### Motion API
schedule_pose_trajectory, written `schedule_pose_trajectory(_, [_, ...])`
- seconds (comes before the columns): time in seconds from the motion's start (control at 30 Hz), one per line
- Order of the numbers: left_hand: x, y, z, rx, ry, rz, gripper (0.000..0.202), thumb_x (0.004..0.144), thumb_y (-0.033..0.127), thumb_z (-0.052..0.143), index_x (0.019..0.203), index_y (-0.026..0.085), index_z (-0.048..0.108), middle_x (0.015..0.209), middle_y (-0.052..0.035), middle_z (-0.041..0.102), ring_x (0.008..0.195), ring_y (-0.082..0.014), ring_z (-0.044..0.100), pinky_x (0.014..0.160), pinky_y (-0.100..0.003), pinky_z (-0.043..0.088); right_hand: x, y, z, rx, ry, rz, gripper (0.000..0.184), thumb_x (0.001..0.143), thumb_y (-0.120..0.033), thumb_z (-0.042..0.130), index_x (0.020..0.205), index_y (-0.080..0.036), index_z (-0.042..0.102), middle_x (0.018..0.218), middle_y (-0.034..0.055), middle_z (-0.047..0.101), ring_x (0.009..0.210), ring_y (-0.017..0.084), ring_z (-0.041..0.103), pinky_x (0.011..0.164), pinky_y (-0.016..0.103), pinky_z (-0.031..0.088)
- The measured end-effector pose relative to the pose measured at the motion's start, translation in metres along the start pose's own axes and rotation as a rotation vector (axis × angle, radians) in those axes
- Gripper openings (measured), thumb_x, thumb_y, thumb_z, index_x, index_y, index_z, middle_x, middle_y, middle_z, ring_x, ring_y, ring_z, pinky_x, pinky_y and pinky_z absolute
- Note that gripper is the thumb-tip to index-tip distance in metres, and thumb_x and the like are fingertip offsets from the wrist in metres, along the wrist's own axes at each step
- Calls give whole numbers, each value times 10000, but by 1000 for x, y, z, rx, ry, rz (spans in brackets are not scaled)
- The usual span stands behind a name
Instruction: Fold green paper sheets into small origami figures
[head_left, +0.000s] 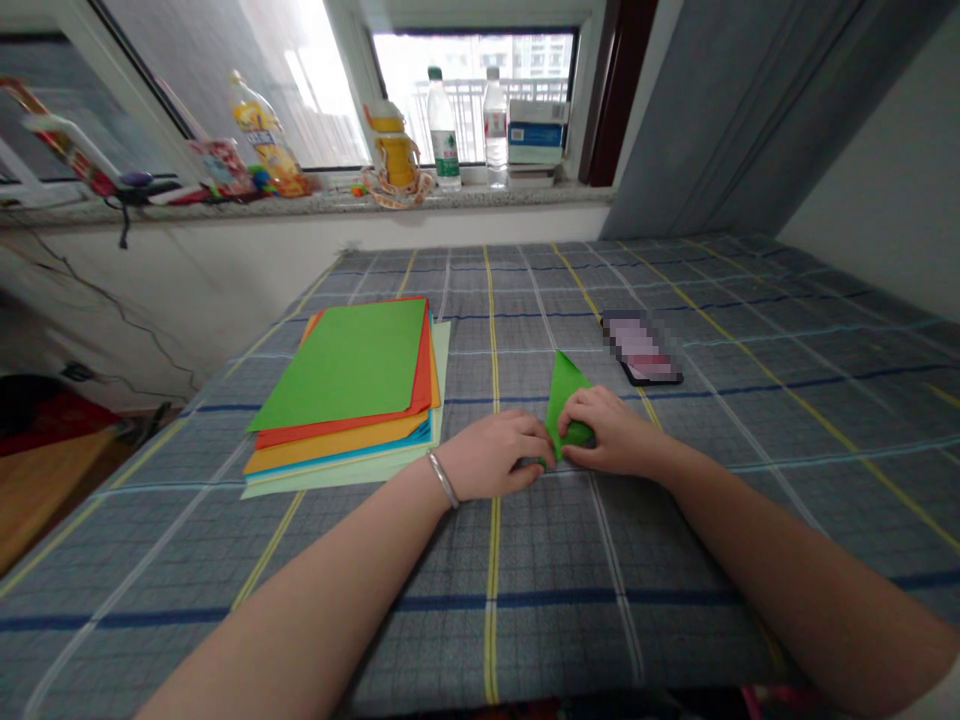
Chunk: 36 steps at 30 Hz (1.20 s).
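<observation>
A small piece of folded green paper (564, 385) rests on the checked cloth, its pointed tip facing away from me. My right hand (607, 430) is closed on its right side, thumb and fingers curled over the paper. From the left, my left hand (514, 452) presses at the paper's lower left edge with fingers bent together; a bit of green shows by its fingertips. Both hands cover much of the lower part, so the folds there are hidden. A silver bangle (442, 479) circles the left wrist.
A stack of coloured paper sheets (352, 365), green on top, lies to the left. A phone (642, 347), blurred out, lies beyond my right hand. Bottles (444, 140), a yellow cup (396, 150) and boxes (537, 135) stand on the windowsill behind the cloth-covered surface (420, 640).
</observation>
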<state>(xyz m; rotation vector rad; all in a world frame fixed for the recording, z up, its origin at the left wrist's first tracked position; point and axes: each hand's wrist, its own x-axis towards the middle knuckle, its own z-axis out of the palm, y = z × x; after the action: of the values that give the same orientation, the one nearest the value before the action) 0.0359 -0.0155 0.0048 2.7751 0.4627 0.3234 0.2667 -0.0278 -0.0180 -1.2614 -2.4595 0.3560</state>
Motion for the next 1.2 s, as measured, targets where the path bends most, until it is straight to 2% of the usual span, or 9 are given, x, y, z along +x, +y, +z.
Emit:
schedule_pose_trajectory(0.1, [1,2,2,50,9,-14,180,861,198,532,956,211,685,1056,-63,627,1019,-199,572,943,-357,441,-1,-8,4,-54,9,54,239,712,-314,661,929,-231,605,1195,96,546,1173,278,459,979,450,364])
schedule_pose_trajectory(0.23, [4,6,5,85,16,-32,164,861,204,537,927,202,687,1034,-68,617,997,-199,565,924,-351,448,-2,-12,11,-107,-37,114,298,704,-311,644,963,-198,549,1487,157,296,1407,341,187,1117,528,155])
schedule_pose_trajectory(0.33, [5,6,6,99,12,-30,154,863,213,535,914,193,679,1037,-66,611,995,-196,555,923,-341,445,0,-12,11,-118,-83,183,332,695,-287,634,988,-184,518,1546,178,174,1440,356,23,1135,541,32])
schedule_pose_trajectory(0.47, [3,4,4,91,6,-19,145,864,210,528,880,187,671,1037,-60,607,983,-187,552,921,-330,444,0,-10,6,-105,-140,266,354,691,-265,617,1013,-184,494,1559,177,137,1440,347,-32,1140,522,1])
schedule_pose_trajectory(0.67, [2,5,2,55,1,-9,123,832,171,537,831,177,660,1034,-65,607,971,-187,557,921,-333,443,-2,2,3,-83,-141,336,401,683,-221,607,1056,-166,471,1539,209,181,1442,343,17,1150,493,53])
schedule_pose_trajectory(0.83, [2,2,5,-78,62,-37,75,766,136,582,751,167,649,1049,-76,604,984,-195,562,942,-344,435,-5,11,-2,-59,-138,297,347,710,-175,544,1044,-177,449,1526,231,198,1441,297,115,1131,476,184])
schedule_pose_trajectory(0.93, [3,-3,8,-191,106,-60,105,778,109,547,722,162,617,1015,-75,614,974,-182,570,935,-332,443,-8,16,-7,-46,-76,250,352,725,-178,534,1067,-181,451,1528,210,210,1430,273,185,1109,453,258])
schedule_pose_trajectory(1.07, [4,-9,14,-181,233,-235,136,868,170,474,913,173,602,976,-69,606,948,-175,568,892,-339,474,-12,24,-15,-112,-14,150,507,733,-311,611,1199,-175,465,1413,167,430,1317,269,397,1077,426,331])
schedule_pose_trajectory(1.2, [3,-11,22,32,274,-386,356,888,312,514,1206,156,552,1189,-129,565,1132,-249,509,1009,-462,396,-12,28,-23,-185,20,166,705,700,-444,675,1304,-144,470,1276,155,566,1174,309,519,999,450,406])
